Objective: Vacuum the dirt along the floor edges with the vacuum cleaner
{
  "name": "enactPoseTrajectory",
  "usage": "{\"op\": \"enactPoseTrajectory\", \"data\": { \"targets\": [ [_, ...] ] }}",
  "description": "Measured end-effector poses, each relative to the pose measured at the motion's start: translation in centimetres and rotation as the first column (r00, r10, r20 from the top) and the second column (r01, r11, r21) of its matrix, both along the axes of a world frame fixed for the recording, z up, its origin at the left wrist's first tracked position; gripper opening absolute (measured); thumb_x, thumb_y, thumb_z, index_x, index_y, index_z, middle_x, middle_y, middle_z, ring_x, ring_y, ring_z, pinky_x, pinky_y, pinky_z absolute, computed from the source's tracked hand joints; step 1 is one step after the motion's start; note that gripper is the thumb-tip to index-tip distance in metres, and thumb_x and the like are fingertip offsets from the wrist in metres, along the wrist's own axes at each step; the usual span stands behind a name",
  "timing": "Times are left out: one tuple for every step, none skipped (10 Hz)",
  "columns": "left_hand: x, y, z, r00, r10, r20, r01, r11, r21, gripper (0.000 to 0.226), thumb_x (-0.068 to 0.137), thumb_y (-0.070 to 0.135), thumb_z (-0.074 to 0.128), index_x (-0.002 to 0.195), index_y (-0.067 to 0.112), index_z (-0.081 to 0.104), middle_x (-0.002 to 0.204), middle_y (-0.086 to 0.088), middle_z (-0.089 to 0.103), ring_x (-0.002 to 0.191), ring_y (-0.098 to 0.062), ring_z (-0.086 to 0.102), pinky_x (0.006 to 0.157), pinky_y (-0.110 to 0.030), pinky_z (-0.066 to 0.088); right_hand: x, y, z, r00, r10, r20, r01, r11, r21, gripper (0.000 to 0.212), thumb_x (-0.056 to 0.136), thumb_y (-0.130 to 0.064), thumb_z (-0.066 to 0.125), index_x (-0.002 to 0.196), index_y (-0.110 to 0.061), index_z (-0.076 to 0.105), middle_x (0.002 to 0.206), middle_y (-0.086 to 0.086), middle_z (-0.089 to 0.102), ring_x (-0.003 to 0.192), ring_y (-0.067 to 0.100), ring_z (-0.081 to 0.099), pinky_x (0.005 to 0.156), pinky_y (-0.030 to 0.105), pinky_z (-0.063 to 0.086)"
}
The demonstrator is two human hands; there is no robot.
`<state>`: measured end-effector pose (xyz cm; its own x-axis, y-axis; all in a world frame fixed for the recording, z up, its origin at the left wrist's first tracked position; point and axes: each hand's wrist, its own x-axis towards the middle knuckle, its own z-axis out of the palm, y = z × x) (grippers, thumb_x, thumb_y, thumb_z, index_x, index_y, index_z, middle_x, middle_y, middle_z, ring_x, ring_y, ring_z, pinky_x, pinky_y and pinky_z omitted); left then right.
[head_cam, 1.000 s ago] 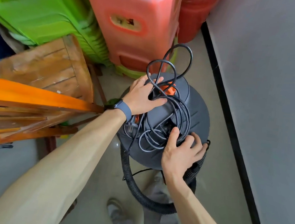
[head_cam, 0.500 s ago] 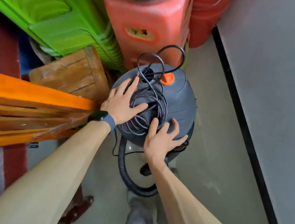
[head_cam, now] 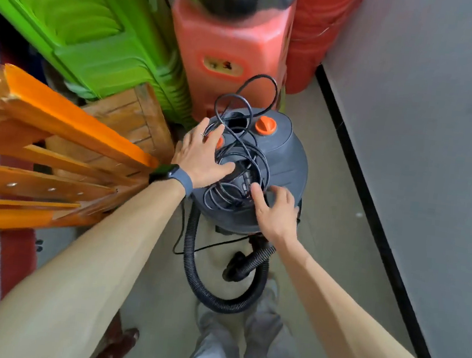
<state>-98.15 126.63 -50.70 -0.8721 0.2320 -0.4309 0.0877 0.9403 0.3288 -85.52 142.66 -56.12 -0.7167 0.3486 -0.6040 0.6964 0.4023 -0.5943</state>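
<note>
A dark grey canister vacuum cleaner point(head_cam: 284, 166) with orange knobs stands on the floor in a narrow gap. Its black power cord point(head_cam: 240, 155) lies coiled loosely on the lid, loops sticking up. A black ribbed hose point(head_cam: 190, 262) curves from its base across the floor. My left hand point(head_cam: 202, 157) rests flat on the lid's left side, fingers spread over the cord and one orange knob. My right hand point(head_cam: 276, 213) lies on the lid's near edge with fingers spread, the index finger touching the cord bundle.
Orange wooden frames point(head_cam: 56, 140) and a wooden stool point(head_cam: 135, 120) crowd the left. Green plastic furniture point(head_cam: 85, 20), a red plastic stool point(head_cam: 229, 45) with a metal basin on top, and stacked red chairs point(head_cam: 313, 34) block the back. A grey wall with black skirting point(head_cam: 373, 200) runs along the right.
The view has pulled back and risen, so the vacuum looks farther off. My left hand has slid from over the cord to the lid's left side; my right hand stays at the near edge.
</note>
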Motion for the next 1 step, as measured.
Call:
{"op": "enactPoseTrajectory", "data": {
  "targets": [
    [1.99, -1.11, 2.11, 0.998, 0.009, -0.068, -0.003, 0.996, 0.087, 0.074, 0.093, 0.044, 0.06, 0.157, 0.028, 0.026, 0.165, -0.002, 0.017, 0.148, -0.031, 0.02, 0.12, -0.042, 0.023, 1.72, 1.05, 2.49, 0.994, -0.043, -0.104, 0.043, 0.999, -0.002, 0.061, 0.098, -0.067, 0.048, 0.142, -0.026, 0.054, 0.15, 0.001, 0.054, 0.144, 0.029, 0.043, 0.12, 0.048, 0.033]
  ]
}}
